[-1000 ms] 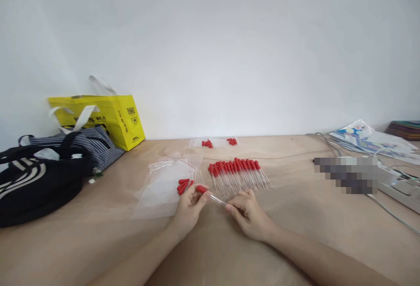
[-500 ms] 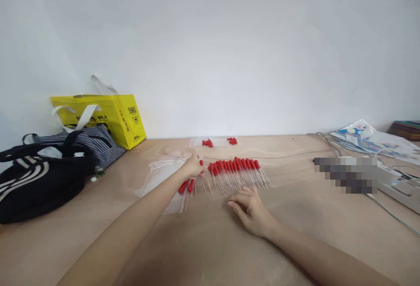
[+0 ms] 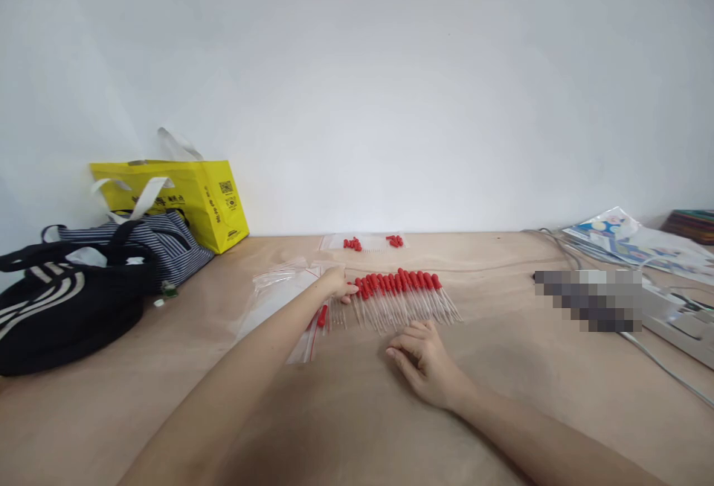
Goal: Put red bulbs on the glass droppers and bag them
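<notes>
left forearm slanting up from the bottom edge, left hand [image 3: 338, 284] near center, palm down, fingers extended rightward, right hand [image 3: 425, 363] lower right of center, fingers loosely curled

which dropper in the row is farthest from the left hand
The rightmost dropper: no other red bulb in the row lies beyond it, and the left hand is at the row's opposite end.

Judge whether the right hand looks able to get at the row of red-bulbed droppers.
Probably yes: the right hand lies just in front of the row of red-bulbed droppers, and nothing visible stands between them.
</notes>
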The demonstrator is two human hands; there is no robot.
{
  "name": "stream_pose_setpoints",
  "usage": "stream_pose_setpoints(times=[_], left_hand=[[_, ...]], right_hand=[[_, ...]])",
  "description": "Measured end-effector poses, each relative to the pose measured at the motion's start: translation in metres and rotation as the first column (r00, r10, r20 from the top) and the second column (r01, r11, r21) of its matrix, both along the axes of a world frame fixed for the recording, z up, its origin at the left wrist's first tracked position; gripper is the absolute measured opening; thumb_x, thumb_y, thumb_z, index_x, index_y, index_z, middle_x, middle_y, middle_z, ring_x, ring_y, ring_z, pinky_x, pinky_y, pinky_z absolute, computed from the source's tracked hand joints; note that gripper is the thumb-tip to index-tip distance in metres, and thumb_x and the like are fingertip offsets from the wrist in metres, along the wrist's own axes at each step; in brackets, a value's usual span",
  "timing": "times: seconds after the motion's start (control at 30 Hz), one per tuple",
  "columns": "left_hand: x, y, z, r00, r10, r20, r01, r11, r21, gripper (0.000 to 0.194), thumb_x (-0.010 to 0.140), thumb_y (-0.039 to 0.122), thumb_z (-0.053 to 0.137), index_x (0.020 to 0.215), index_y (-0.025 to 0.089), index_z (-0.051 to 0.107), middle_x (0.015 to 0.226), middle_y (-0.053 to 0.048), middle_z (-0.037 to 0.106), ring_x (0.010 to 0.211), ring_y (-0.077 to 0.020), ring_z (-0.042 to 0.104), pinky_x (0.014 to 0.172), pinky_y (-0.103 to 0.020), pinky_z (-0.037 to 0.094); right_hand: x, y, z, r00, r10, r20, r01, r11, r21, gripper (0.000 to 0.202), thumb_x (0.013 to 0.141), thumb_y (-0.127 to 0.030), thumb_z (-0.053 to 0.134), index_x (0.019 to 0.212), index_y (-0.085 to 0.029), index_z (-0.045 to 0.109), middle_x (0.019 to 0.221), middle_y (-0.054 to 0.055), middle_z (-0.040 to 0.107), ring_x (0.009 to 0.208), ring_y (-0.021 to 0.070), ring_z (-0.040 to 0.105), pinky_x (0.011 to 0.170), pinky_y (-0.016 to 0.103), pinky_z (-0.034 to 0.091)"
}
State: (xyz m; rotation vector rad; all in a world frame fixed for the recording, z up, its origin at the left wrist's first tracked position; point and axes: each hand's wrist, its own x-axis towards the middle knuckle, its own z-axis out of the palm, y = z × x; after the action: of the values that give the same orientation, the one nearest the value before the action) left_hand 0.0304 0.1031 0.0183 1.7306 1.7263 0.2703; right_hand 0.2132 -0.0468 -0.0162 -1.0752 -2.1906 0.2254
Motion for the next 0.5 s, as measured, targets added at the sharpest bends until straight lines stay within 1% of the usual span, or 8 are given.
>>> stream_pose_setpoints(times=[0.13, 0.2, 0.23, 0.3, 0.33, 0.43, 0.5], left_hand=[[-0.002, -0.007, 0.005, 0.998, -0.044, -0.036, 0.048, 0.993, 0.105, 0.028, 0.085, 0.028, 0.048, 0.108, 0.014, 0.048, 0.107, -0.007, 0.052, 0.089, -0.0183, 0.055, 0.074, -0.037, 0.047], [-0.007, -0.015, 0.01, 0.995, -0.072, -0.067, 0.084, 0.979, 0.187, 0.027, 0.084, 0.028, 0.049, 0.106, 0.013, 0.049, 0.099, -0.006, 0.056, 0.083, -0.017, 0.057, 0.072, -0.035, 0.047], [-0.011, -0.02, 0.013, 0.993, -0.087, -0.084, 0.105, 0.966, 0.235, 0.026, 0.082, 0.028, 0.05, 0.103, 0.012, 0.051, 0.09, -0.005, 0.059, 0.077, -0.0171, 0.058, 0.07, -0.034, 0.047], [-0.021, -0.032, 0.018, 0.985, -0.121, -0.125, 0.156, 0.929, 0.335, 0.02, 0.077, 0.027, 0.054, 0.092, 0.013, 0.056, 0.076, -0.003, 0.061, 0.073, -0.0187, 0.058, 0.07, -0.032, 0.045], [-0.028, -0.038, 0.02, 0.979, -0.14, -0.146, 0.187, 0.906, 0.38, 0.017, 0.076, 0.028, 0.054, 0.087, 0.015, 0.058, 0.076, -0.003, 0.061, 0.075, -0.0195, 0.058, 0.072, -0.031, 0.043], [-0.051, -0.058, 0.022, 0.959, -0.19, -0.208, 0.27, 0.83, 0.488, 0.012, 0.073, 0.026, 0.054, 0.079, 0.018, 0.059, 0.087, -0.004, 0.06, 0.09, -0.0213, 0.053, 0.082, -0.032, 0.037], [-0.067, -0.069, 0.019, 0.949, -0.203, -0.242, 0.304, 0.795, 0.524, 0.014, 0.072, 0.029, 0.055, 0.079, 0.018, 0.06, 0.09, -0.005, 0.059, 0.093, -0.0223, 0.05, 0.084, -0.033, 0.035]], right_hand=[[0.0, 0.0, 0.0, 1.0, -0.012, 0.006, 0.012, 1.0, 0.003, 0.019, 0.082, -0.02, 0.043, 0.068, -0.018, 0.054, 0.062, -0.001, 0.055, 0.066, 0.0127, 0.046, 0.066, 0.029, 0.026], [0.0, 0.0, 0.0, 1.0, -0.011, 0.01, 0.011, 1.0, 0.001, 0.018, 0.082, -0.019, 0.043, 0.068, -0.019, 0.055, 0.063, -0.001, 0.055, 0.066, 0.0127, 0.047, 0.067, 0.028, 0.025], [0.0, 0.0, 0.0, 1.0, -0.008, 0.014, 0.008, 1.0, -0.001, 0.017, 0.082, -0.019, 0.043, 0.07, -0.019, 0.055, 0.063, -0.001, 0.056, 0.067, 0.0127, 0.047, 0.067, 0.028, 0.025], [0.0, -0.001, 0.0, 1.0, -0.005, 0.022, 0.006, 1.0, -0.005, 0.016, 0.082, -0.019, 0.043, 0.072, -0.02, 0.056, 0.065, -0.001, 0.057, 0.068, 0.0127, 0.047, 0.067, 0.028, 0.025], [0.0, -0.001, 0.0, 1.0, -0.012, 0.026, 0.012, 1.0, -0.005, 0.016, 0.081, -0.019, 0.043, 0.073, -0.02, 0.057, 0.066, -0.001, 0.057, 0.069, 0.0127, 0.047, 0.067, 0.028, 0.024], [-0.002, -0.002, -0.001, 0.997, -0.064, 0.041, 0.064, 0.998, 0.0, 0.016, 0.081, -0.019, 0.043, 0.075, -0.021, 0.058, 0.069, -0.001, 0.058, 0.07, 0.0129, 0.047, 0.067, 0.028, 0.023], [-0.007, 0.0, -0.001, 0.991, -0.121, 0.063, 0.121, 0.993, 0.005, 0.016, 0.08, -0.019, 0.044, 0.075, -0.022, 0.058, 0.07, -0.001, 0.059, 0.071, 0.0132, 0.047, 0.066, 0.028, 0.022]])
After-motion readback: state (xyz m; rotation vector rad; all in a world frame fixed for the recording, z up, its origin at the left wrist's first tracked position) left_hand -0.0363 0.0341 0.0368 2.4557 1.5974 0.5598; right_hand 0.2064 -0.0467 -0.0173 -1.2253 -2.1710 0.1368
